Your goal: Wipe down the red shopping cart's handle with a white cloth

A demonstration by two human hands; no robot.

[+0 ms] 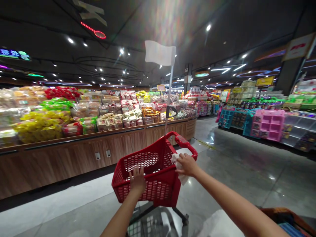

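Note:
A red plastic shopping cart [158, 184] stands in front of me, its handle [186, 144] toward the right. A pole with a white flag [160, 53] rises from its far side. My right hand [186, 164] is closed on a crumpled white cloth or tissue [182, 179] at the cart's near handle end. My left hand [137, 180] has its fingers spread over the cart's near side rim and holds nothing. Whether its palm presses on the rim I cannot tell. The basket looks bare inside where it shows.
A long wood-panelled display counter [74, 148] piled with packaged food runs behind the cart. On the right stand a pink plastic rack [268, 125] and blue bins [234, 118] on the shiny floor [229, 158]. An orange-brown edge [283, 214] shows at lower right.

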